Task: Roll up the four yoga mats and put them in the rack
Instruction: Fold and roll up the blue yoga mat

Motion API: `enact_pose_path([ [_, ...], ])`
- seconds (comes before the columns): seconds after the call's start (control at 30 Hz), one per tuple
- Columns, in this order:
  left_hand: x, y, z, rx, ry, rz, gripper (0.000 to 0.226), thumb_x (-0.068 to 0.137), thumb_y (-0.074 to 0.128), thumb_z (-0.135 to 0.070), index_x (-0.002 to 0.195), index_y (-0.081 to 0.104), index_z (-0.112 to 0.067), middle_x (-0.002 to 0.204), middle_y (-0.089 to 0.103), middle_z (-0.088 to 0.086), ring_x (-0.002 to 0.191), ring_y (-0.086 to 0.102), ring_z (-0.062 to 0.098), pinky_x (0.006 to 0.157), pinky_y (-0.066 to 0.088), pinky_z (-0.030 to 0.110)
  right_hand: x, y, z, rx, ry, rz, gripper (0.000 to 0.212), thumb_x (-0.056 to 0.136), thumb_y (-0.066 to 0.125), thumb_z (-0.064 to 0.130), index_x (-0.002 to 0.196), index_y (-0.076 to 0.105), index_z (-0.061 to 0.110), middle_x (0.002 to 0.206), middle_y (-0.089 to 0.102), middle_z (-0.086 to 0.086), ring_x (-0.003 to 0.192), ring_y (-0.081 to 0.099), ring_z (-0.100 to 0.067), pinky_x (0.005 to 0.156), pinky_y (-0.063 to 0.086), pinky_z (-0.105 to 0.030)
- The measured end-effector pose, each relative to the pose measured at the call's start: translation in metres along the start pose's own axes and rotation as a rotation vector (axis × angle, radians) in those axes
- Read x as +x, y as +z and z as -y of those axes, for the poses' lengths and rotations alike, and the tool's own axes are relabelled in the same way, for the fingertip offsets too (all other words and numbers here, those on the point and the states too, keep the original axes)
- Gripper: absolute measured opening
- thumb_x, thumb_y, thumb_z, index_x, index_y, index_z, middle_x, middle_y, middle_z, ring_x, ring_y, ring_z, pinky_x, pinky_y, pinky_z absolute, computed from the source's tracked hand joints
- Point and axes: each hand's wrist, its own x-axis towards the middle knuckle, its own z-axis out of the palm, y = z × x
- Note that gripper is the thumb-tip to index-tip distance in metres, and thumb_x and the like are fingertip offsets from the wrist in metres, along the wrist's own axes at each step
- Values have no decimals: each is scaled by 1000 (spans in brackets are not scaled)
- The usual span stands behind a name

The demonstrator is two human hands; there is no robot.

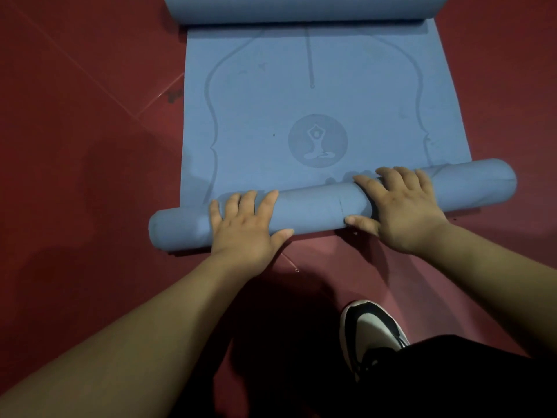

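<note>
Blue mat point(316, 101) lies on the red floor point(75, 146). Its flat part runs from the middle of the view toward 12 o'clock. The near end is wound into a roll point(319, 206) that lies slanted across the middle, with the low end at 8 o'clock and the high end at 3 o'clock.

My left hand point(244, 227) is palm down on the roll near its 8 o'clock end. The fingers are spread and laid over the top, and the thumb sticks out toward 3 along the near side. It presses, no grip round the roll.

My right hand point(401, 212) is palm down on the roll right of centre. The fingers are draped over the top toward 12, and the thumb points toward 9 on the near side. It also presses and does not clamp. The two hands are apart, with bare roll between them.

A round logo point(318, 140) with a seated figure is on the flat part, just beyond the roll toward 12. Curved lines are printed down both sides of the mat, and a straight line comes down from 12.

At 12 o'clock a far roll point(301, 7) of the same blue sits on the mat's far end. Can't tell if it is the same mat or another.

My black-and-white shoe point(370, 330) is on the floor at 5 o'clock, next to my dark trouser leg point(452, 375). Tile seams cross the floor at 10 o'clock.
</note>
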Motion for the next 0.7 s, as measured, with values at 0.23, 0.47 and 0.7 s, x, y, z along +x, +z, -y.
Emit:
enact_pose_path([
  [0.23,13,-12,3,1,31,38,76,94,36,-72,158,10,-39,160,23,1,149,15,27,120,2,65,10,-8,-2,24,-7,50,99,71,26,94,150,39,35,140,50,-10,131,42,-36,114,24,-58],
  [0.47,9,-1,3,0,49,-44,83,89,41,-76,158,10,-42,162,21,0,151,13,27,120,0,63,21,-16,-3,16,4,101,103,69,21,94,153,34,36,146,46,-11,137,38,-36,116,22,-57],
  [0.7,22,-17,5,2,58,39,78,93,37,-74,158,8,-42,161,21,0,149,13,26,120,3,63,11,1,-3,17,-27,-30,91,81,29,85,152,37,29,143,47,-18,134,40,-42,114,24,-61],
])
